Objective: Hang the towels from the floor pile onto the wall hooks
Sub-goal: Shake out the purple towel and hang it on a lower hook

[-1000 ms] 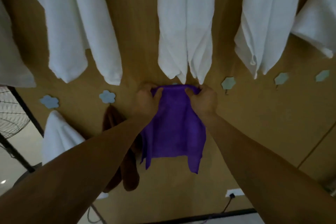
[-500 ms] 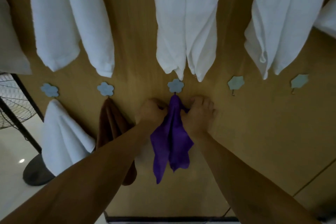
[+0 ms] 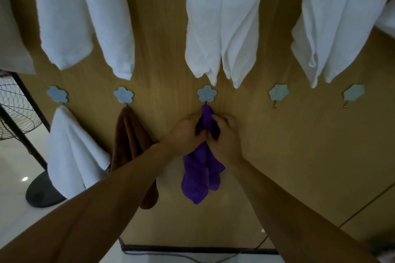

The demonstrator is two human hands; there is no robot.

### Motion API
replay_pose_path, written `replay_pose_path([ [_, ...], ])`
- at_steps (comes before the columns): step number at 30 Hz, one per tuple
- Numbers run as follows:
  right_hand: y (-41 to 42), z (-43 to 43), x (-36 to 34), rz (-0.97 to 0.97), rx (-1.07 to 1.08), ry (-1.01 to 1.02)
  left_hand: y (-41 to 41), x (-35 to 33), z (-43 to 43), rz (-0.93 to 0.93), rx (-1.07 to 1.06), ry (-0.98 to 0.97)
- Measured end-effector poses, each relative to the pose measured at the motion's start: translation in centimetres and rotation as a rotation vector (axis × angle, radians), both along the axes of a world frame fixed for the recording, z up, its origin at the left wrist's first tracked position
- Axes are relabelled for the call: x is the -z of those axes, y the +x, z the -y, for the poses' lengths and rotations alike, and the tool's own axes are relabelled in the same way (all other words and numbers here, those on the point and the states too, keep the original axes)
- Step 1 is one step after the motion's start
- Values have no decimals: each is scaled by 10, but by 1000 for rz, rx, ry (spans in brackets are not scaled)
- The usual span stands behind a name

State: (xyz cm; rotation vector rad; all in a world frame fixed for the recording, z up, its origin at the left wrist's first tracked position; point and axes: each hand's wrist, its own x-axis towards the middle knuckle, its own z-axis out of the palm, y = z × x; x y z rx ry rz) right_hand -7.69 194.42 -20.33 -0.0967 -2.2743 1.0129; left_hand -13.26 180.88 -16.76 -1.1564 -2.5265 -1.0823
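Note:
A purple towel [image 3: 199,175] hangs from the middle flower-shaped hook [image 3: 206,93] on the wooden wall. My left hand [image 3: 183,133] and my right hand [image 3: 224,134] both pinch the towel just below the hook, bunching it between them. Its lower part dangles free under my hands. On the hook to the left [image 3: 123,94] hangs a brown towel [image 3: 131,141], and further left a white towel [image 3: 70,151]. The floor pile is out of view.
Two bare flower hooks [image 3: 278,92] [image 3: 353,92] sit to the right. Several large white towels [image 3: 220,28] hang in an upper row. A standing fan [image 3: 17,113] with a round dark base is at the left. A dark baseboard and cable run below.
The purple towel went from spread wide between my hands to hanging bunched on the middle hook. My hands slid down and closed together on it below the hook.

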Motion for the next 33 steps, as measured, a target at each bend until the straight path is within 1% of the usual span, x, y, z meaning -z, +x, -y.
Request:
replay_pose_path([
  [3, 0, 6, -2, 72, -77, -104, -1, -7, -7, 157, -58, -73],
  [5, -1, 10, -3, 90, -33, -149, -1, -5, -11, 199, -114, -61],
  [8, -1, 9, -3, 204, 56, -164, 2, 8, -8, 252, -171, 4],
  [9, -2, 6, -1, 250, 74, -187, 2, 15, -5, 304, -182, -4],
  [11, -2, 1, 1, 307, 91, -272, 1, 28, 5, 465, -187, -2],
  [13, -3, -2, 7, 306, 109, -370, -2, 40, 14, 601, -169, 55],
  [14, -2, -2, 10, 294, 121, -387, -3, 46, 17, 640, -177, 101],
  [16, 1, 0, 20, 318, 145, -338, 1, 58, 17, 694, -218, 201],
  [19, 5, 6, 39, 479, 132, -267, 14, 78, 9, 700, -211, 259],
  [22, 12, 10, 49, 525, 92, -271, 21, 90, 7, 705, -232, 227],
  [26, 31, 8, 51, 571, 96, -260, 22, 101, 23, 632, -300, 101],
  [28, 45, 8, 50, 626, 149, -225, 22, 107, 38, 630, -315, -27],
  [30, 60, 13, 48, 685, 232, -194, 23, 110, 51, 625, -288, -164],
  [33, 83, 31, 42, 720, 334, -198, 30, 110, 65, 541, -220, -225],
])
